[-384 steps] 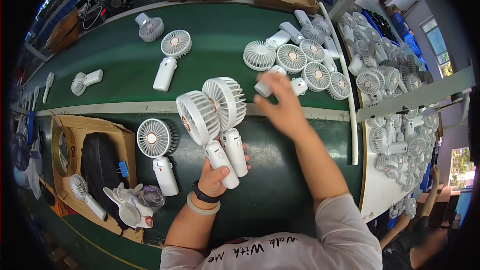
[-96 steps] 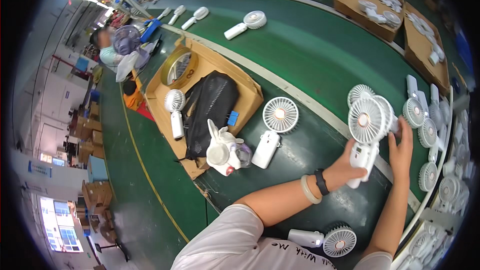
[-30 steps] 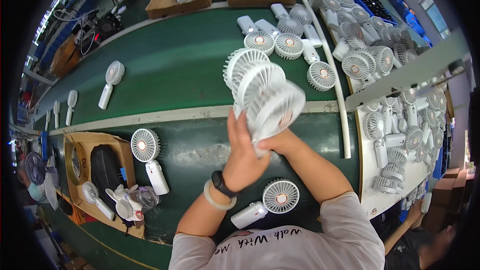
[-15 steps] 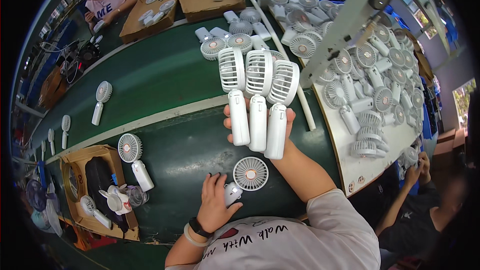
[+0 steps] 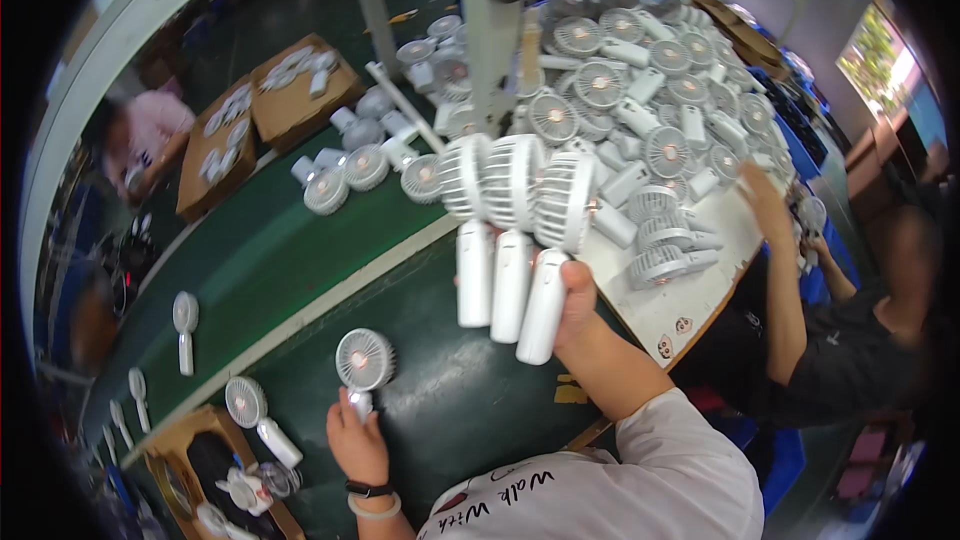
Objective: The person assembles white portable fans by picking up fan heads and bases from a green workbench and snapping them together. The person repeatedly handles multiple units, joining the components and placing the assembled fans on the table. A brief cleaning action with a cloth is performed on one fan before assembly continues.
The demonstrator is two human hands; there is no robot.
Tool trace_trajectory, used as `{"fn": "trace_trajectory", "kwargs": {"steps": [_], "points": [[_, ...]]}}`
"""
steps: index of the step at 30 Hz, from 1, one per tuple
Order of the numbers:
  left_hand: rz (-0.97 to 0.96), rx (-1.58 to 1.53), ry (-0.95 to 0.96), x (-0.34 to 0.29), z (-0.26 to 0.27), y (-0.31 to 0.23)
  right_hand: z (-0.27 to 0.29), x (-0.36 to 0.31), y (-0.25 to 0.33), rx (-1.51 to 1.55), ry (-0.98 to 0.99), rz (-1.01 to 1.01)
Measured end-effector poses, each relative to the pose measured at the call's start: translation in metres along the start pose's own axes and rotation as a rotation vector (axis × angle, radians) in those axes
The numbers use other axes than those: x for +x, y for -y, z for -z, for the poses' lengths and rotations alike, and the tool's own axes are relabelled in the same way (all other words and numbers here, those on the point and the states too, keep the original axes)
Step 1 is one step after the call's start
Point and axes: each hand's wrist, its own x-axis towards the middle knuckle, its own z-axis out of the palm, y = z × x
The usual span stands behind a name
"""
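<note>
My right hand (image 5: 575,305) is closed around three white handheld fans (image 5: 512,280), held side by side above the dark green work surface with their round cages uppermost. Down to the left, my left hand (image 5: 357,440) has its fingers round the short white handle of another handheld fan (image 5: 365,358), whose round grille faces up. Part of that handle is hidden by the fingers. One more white fan (image 5: 246,402) lies left of my left hand, beside a cardboard box (image 5: 287,518) with a dark pouch and a clear cup in it.
Several fans stand along the green conveyor belt (image 5: 250,250). A big pile of fans (image 5: 640,90) covers the white board (image 5: 640,310) at right, behind a metal post (image 5: 488,40). A co-worker's arm (image 5: 785,270) reaches over that board. Cardboard trays (image 5: 305,90) and another person are far left.
The view has turned to the right. My left hand has closed round the fan's handle, and that fan now sits farther left of the three fans in my right hand.
</note>
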Motion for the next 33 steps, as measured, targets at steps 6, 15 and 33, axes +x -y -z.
{"fn": "trace_trajectory", "kwargs": {"steps": [6, 15, 33], "points": [[0.101, -0.287, 0.082, 0.005, 0.013, 0.031, 0.004, 0.001, 0.098, 0.020, -0.419, 0.259], [0.505, -1.757, 0.237, 0.005, 0.014, 0.008, 0.087, 0.023, 0.245, -0.296, -0.712, 0.573], [0.370, -2.232, 0.577, 0.052, -0.006, -0.029, 0.245, -0.068, 0.301, -0.381, -1.166, 0.469]]}}
